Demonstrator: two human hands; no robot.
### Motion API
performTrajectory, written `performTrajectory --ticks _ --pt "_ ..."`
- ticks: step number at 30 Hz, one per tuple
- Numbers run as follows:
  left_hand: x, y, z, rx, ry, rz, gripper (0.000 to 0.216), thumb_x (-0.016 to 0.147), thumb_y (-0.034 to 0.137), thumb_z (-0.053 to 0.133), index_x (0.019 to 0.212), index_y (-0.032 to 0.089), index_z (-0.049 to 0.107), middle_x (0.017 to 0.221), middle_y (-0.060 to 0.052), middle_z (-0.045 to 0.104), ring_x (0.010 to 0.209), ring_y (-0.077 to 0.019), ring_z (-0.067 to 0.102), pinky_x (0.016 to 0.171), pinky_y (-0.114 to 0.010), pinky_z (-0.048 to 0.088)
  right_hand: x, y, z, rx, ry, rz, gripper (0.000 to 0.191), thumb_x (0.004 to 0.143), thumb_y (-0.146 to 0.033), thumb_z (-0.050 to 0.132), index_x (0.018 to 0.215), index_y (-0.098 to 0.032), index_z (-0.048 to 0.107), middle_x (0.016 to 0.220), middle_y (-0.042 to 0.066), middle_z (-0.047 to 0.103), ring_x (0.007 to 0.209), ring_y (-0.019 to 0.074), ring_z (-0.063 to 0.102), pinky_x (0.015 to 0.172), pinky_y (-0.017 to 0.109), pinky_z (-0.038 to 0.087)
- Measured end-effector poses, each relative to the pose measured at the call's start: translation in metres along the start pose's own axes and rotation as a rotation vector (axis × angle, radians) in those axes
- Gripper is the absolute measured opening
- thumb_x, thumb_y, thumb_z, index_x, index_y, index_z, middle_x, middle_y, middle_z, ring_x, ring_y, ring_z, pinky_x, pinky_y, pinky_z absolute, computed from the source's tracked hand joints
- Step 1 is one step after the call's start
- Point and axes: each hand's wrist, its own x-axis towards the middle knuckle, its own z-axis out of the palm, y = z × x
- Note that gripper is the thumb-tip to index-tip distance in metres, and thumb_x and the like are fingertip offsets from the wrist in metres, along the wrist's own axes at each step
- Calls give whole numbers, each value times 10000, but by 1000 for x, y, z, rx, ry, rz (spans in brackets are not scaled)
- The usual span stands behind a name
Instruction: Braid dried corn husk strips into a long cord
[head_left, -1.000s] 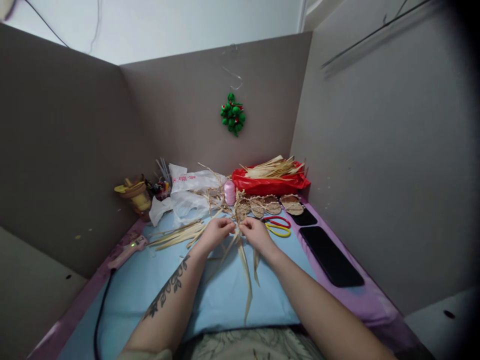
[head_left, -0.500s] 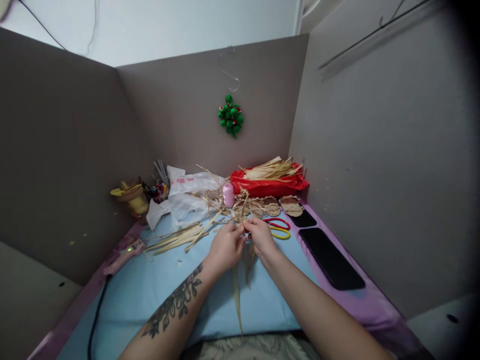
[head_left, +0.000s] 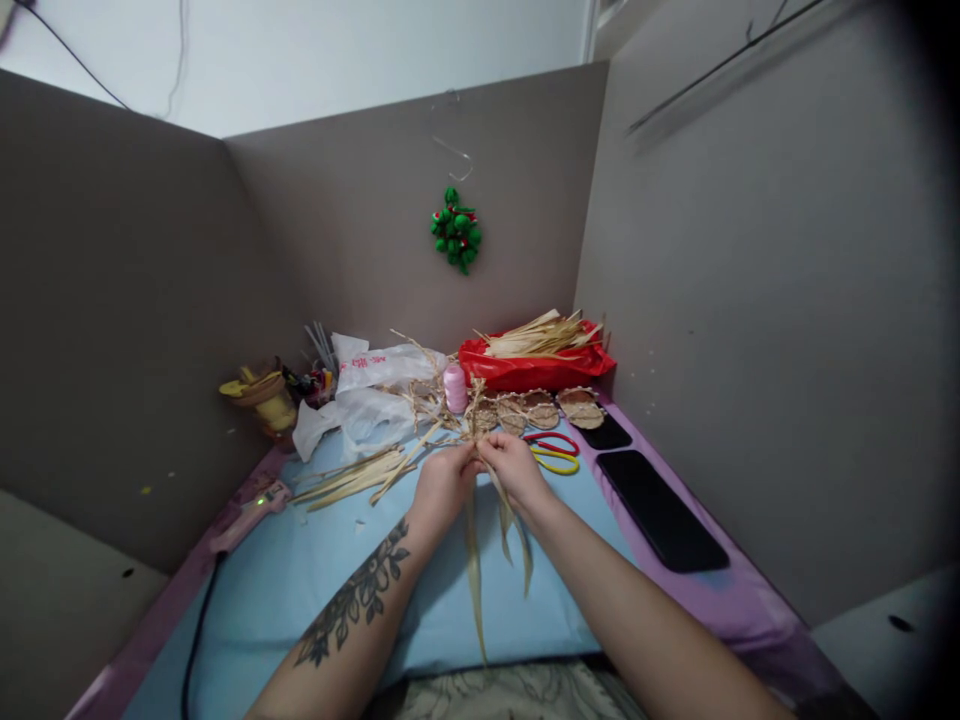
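Note:
My left hand and my right hand meet over the blue mat, both pinched closed on a small bundle of pale dried leaf strips. The long ends of the strips hang down between my forearms toward me. Short ends stick up above my fingertips. Just beyond my hands lies a row of small woven straw pieces. Red and yellow scissors lie right of my right hand.
Loose straw strips lie left of my hands, beside a pink glue gun with a black cord. At the back are a red bag of straw, white plastic bags, a pink thread spool. Two black phones lie right.
Both hands stayed together on the strips while working them; the hanging ends have shifted and now spread into a few separate strands. The view moved slightly.

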Motion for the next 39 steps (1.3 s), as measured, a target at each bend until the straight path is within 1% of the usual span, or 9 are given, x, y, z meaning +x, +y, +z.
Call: performTrajectory --ticks 7,10,14,18,25,29,32,36,39 --pt "2 -10 -5 194 5 45 205 857 232 463 846 177 661 818 -75 652 760 -183 576 689 -264 394 4 4 -8 -257 -27 -83 204 683 -319 552 548 -168 533 504 -20 521 503 117 457 511 233 346" --pt "5 -11 -4 9 21 -42 210 844 262 478 788 170 658 760 -51 643 719 -164 559 668 -254 385 4 4 -10 -358 -19 -128 190 697 -313 541 571 -172 549 533 -11 555 533 130 493 532 236 358" --pt "8 -14 -2 -410 -73 -201 230 833 307 469 731 145 598 646 -7 568 612 -128 513 583 -227 375 3 4 -10 -417 -10 -174 161 707 -299 530 599 -181 548 570 -8 573 564 139 514 549 238 371" --pt "7 -19 2 -594 -170 -197 242 838 350 451 725 153 536 647 18 517 599 -106 470 571 -211 360 1 3 -11 -414 -50 -183 152 702 -276 525 585 -179 537 566 -10 563 564 134 505 546 233 365" --pt "8 -23 4 -449 -74 -176 242 838 320 424 646 173 431 589 40 413 575 -104 385 559 -219 315 1 -7 -15 -262 -158 -115 161 673 -310 576 647 -154 602 584 -14 563 566 117 480 538 225 361" --pt "7 -17 7 -200 55 -126 206 821 264 423 633 179 421 602 27 429 598 -118 399 575 -237 300 0 -10 -19 -196 -175 -22 202 645 -345 625 597 -152 591 490 -38 502 467 91 410 457 216 301" --pt "6 -15 12 -144 139 -178 188 808 262 431 641 177 449 606 17 466 589 -120 426 572 -241 306 -5 -9 -17 -241 -155 -17 231 669 -364 617 570 -157 594 444 -40 480 424 93 386 438 228 280" --pt "8 -15 15 -538 53 -410 226 792 338 443 649 166 477 553 31 482 508 -101 458 519 -219 347 -16 -4 -7 -529 -82 -255 176 741 -286 568 645 -176 667 605 24 629 580 155 535 568 265 386" --pt "10 -15 13 -803 54 -476 262 748 384 502 623 155 477 535 48 450 478 -78 417 493 -201 342 -24 0 1 -758 -74 -495 215 804 -208 486 833 -189 698 802 73 664 774 196 574 736 307 418"
